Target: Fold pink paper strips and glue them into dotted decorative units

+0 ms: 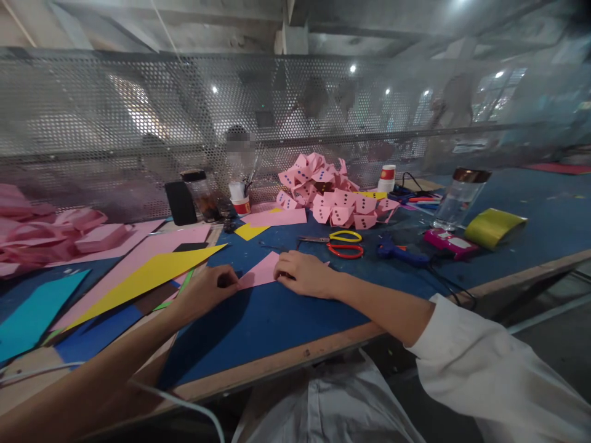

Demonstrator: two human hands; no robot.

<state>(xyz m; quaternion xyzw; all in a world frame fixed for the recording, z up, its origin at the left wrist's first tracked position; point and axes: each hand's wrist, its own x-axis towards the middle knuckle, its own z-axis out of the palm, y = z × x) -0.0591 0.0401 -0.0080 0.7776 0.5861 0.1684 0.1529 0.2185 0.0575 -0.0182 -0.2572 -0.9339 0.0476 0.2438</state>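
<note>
A small piece of pink paper [259, 271] lies on the blue tabletop between my two hands. My left hand [217, 288] pinches its left corner with thumb and finger. Across its right part rests my right hand [302, 274], fingers curled and pressed down on the paper, hiding much of that side. Just beyond my right hand are scissors [345, 250] with one yellow and one red handle. To their right lies a blue glue gun [401, 251] with a dark cord.
Pink dotted paper shapes [318, 184] are heaped at the back. Pink strips [50, 231], a yellow sheet [148, 280] and a cyan sheet [39, 314] spread leftward. Two lidded bottles [203, 197] [459, 200], a magenta box [450, 243] and a yellow roll [494, 227] stand around. Perforated metal screen [258, 92] behind.
</note>
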